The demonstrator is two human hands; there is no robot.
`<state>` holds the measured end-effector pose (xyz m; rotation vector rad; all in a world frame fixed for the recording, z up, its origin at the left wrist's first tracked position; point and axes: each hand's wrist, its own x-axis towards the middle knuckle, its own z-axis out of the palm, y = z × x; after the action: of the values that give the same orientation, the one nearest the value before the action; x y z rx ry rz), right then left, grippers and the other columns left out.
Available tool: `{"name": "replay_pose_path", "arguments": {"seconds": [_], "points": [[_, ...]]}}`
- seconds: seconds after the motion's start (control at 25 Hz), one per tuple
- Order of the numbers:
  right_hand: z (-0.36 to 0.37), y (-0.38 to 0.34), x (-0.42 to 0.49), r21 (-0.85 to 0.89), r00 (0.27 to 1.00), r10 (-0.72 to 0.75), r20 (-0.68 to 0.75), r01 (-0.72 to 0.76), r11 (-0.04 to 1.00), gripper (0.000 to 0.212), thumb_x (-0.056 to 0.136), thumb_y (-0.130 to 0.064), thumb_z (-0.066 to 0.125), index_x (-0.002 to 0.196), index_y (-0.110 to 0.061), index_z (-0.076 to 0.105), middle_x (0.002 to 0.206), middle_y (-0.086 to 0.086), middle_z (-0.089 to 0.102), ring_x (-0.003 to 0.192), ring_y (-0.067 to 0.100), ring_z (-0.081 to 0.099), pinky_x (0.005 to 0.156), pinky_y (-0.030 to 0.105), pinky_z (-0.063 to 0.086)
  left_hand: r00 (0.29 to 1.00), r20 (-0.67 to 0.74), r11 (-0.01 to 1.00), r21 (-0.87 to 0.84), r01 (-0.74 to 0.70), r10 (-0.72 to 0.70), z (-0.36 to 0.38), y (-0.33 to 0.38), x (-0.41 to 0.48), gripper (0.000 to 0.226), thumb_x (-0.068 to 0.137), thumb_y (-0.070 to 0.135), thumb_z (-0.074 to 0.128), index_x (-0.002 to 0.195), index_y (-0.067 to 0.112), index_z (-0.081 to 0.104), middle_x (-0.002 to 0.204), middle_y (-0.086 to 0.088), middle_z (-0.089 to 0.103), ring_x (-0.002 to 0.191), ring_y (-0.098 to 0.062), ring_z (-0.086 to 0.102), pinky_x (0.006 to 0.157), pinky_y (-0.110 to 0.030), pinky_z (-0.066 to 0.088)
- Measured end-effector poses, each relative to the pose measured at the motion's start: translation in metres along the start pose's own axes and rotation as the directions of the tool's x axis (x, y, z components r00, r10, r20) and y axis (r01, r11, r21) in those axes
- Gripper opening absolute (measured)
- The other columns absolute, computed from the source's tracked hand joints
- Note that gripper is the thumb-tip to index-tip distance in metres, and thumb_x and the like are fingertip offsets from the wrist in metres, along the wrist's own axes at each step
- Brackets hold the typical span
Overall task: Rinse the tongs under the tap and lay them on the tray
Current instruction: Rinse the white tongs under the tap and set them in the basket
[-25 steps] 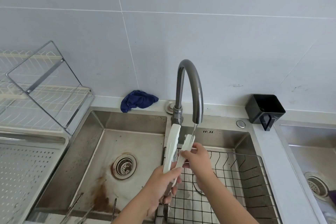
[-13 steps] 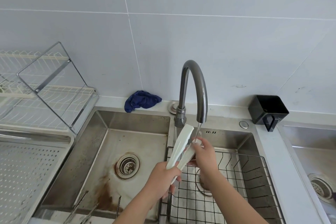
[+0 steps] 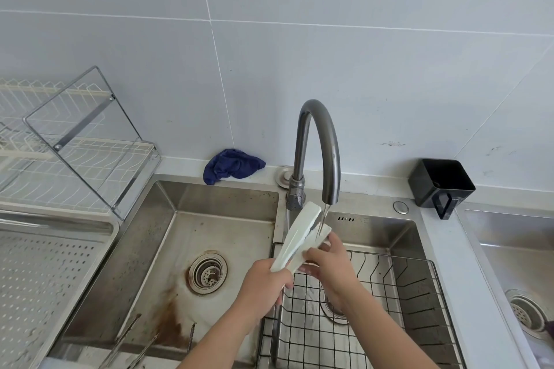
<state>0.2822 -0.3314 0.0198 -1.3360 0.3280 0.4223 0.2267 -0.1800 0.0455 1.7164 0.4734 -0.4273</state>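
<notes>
White tongs [image 3: 300,237] slant up to the right, their tips right under the spout of the grey arched tap [image 3: 317,153], where a thin stream of water runs onto them. My left hand [image 3: 263,284] grips the lower handle end. My right hand [image 3: 329,260] pinches the right arm of the tongs near the tips, its fingers curled round it. The perforated steel tray [image 3: 45,278] lies at the far left, beside the sink.
A black wire basket [image 3: 374,308] sits in the right sink basin below my hands. The left basin [image 3: 168,255] holds a drain, rust stains and metal utensils at its front. A blue cloth [image 3: 232,165], a dish rack [image 3: 75,159] and a black holder [image 3: 440,186] line the back.
The tongs have tilted from nearly upright to slanting right, and their arms have closed together under the stream. Both hands shifted slightly right.
</notes>
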Motion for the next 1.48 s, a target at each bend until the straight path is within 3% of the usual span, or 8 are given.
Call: {"name": "replay_pose_path", "arguments": {"seconds": [0.2,0.44,0.56,0.76,1.04,1.24,1.36,1.48], "points": [[0.011,-0.014,0.008,-0.050,0.994,-0.075,-0.075,0.072,0.996,0.013,0.080,-0.003,0.059,0.090,-0.011,0.062,0.072,0.006,0.071,0.066,0.023,0.067,0.054,0.030,0.055,0.974,-0.075,0.897,0.410,-0.164,0.213,0.009,-0.011,0.003,0.053,0.068,0.032,0.051,0.115,0.057,0.056,0.082,0.020,0.059,0.073,-0.007,0.057,0.063,-0.030,0.044],[0.001,-0.017,0.009,0.027,1.000,-0.002,0.025,0.001,1.000,0.008,0.089,0.000,0.062,0.096,0.000,0.065,0.083,0.020,0.063,0.068,0.027,0.059,0.069,0.040,0.049,0.946,-0.085,0.797,0.566,-0.212,0.312,-0.005,-0.035,0.000,0.071,0.078,0.038,0.054,0.146,0.049,0.037,0.105,0.023,0.048,0.093,-0.005,0.055,0.075,-0.027,0.045],[-0.001,-0.016,0.005,0.014,0.999,-0.021,0.028,0.021,1.000,0.013,0.090,0.002,0.061,0.101,0.002,0.069,0.089,0.028,0.067,0.076,0.027,0.065,0.064,0.034,0.055,0.952,-0.055,0.866,0.433,-0.250,0.302,-0.009,-0.041,-0.002,0.060,0.078,0.028,0.054,0.138,0.041,0.053,0.106,0.019,0.056,0.090,-0.004,0.057,0.079,-0.027,0.049],[0.004,-0.013,-0.007,0.179,0.981,-0.118,0.152,0.091,0.980,0.021,0.103,-0.012,0.056,0.119,-0.007,0.069,0.105,0.018,0.074,0.092,0.028,0.071,0.089,0.047,0.059,0.999,0.039,0.987,-0.162,0.005,0.002,0.004,-0.032,-0.005,0.035,0.075,0.033,0.068,0.100,0.009,0.067,0.061,-0.003,0.058,0.043,-0.016,0.045,0.041,-0.025,0.035],[-0.011,-0.029,-0.019,0.180,0.973,-0.166,0.160,0.137,0.974,0.018,0.085,-0.023,0.076,0.095,-0.012,0.066,0.088,0.011,0.069,0.075,0.026,0.056,0.064,0.031,0.052,0.935,0.323,0.967,-0.152,0.203,-0.146,0.034,-0.024,-0.008,0.027,0.077,0.033,0.079,0.073,0.009,0.066,0.054,-0.008,0.055,0.038,-0.020,0.043,0.041,-0.023,0.035],[-0.025,-0.039,-0.017,0.339,0.924,-0.236,0.302,0.127,0.932,0.025,0.089,-0.008,0.072,0.109,-0.010,0.058,0.134,0.023,0.066,0.111,0.049,0.066,0.102,0.054,0.052,0.782,0.585,0.924,-0.139,0.355,-0.213,0.040,-0.007,0.000,0.028,0.071,0.030,0.077,0.059,0.013,0.060,0.045,-0.003,0.044,0.034,-0.016,0.033,0.045,-0.024,0.021],[-0.016,-0.050,-0.012,0.074,0.956,-0.258,0.138,0.249,0.966,0.035,0.083,-0.013,0.078,0.109,-0.011,0.054,0.111,0.023,0.072,0.093,0.041,0.074,0.090,0.056,0.053,0.759,0.637,0.918,-0.208,0.339,-0.135,0.038,0.000,0.002,0.029,0.075,0.034,0.081,0.073,0.009,0.067,0.051,-0.005,0.056,0.040,-0.019,0.050,0.045,-0.023,0.034],[-0.002,-0.059,-0.012,-0.397,0.943,-0.326,0.065,0.324,0.859,0.042,0.082,-0.030,0.082,0.113,-0.026,0.054,0.106,0.003,0.072,0.096,0.023,0.072,0.087,0.043,0.056,0.910,0.415,0.923,-0.349,0.164,-0.006,0.046,-0.002,0.004,0.058,0.081,0.058,0.073,0.108,0.007,0.064,0.078,-0.014,0.069,0.061,-0.032,0.068,0.054,-0.032,0.054]]}}
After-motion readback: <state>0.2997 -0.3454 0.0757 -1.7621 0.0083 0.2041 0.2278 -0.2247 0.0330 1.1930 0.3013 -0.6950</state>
